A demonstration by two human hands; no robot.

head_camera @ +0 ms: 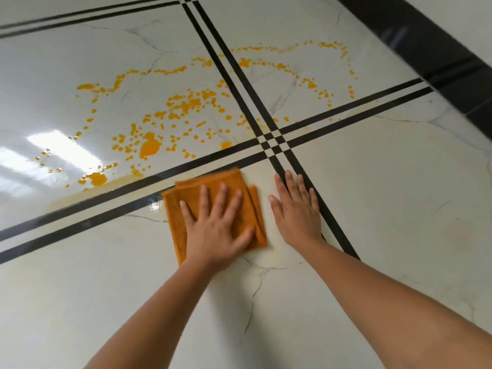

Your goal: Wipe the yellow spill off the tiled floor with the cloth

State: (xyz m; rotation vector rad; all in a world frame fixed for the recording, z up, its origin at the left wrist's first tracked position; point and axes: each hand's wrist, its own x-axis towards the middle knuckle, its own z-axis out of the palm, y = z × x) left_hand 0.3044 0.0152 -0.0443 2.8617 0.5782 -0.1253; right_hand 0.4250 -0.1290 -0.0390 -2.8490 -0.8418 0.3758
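Note:
A folded orange cloth (186,201) lies flat on the white tiled floor (386,195), just below a pair of black grout lines. My left hand (217,227) presses down on the cloth with its fingers spread and straight. My right hand (295,209) rests flat on the bare tile right beside the cloth, its fingers reaching a black line. The yellow spill (183,102) spreads as many drops and small puddles across the tiles beyond the cloth, with a larger puddle (149,147) and another (97,179) at the left.
Paired black lines (274,141) cross just above my hands. A black skirting band (439,51) runs along the wall at the top right. A bright light reflection (61,150) glares on the left tile. Faint yellowish smears mark the tile under my hands.

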